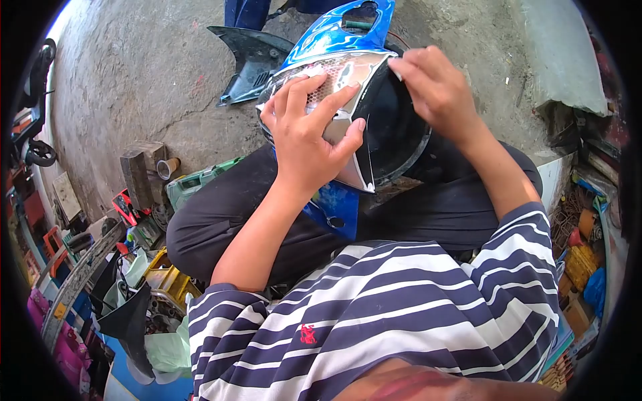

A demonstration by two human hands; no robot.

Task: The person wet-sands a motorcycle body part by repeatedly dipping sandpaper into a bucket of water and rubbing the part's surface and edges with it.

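Observation:
A blue panel with a patterned, silver-and-white section lies across a round black tub in front of my crossed legs. My left hand rests on the patterned section, its fingers spread and pressing on the surface. At the panel's right corner my right hand is closed in a pinch near the edge; what is between thumb and forefinger is too small to make out. A dark, pointed plastic part lies on the floor beyond the panel.
On the concrete floor at the left stand a wooden block, a cup and a green case. A yellow crate and mixed tools lie nearer at the left. Wires and clutter fill the right side.

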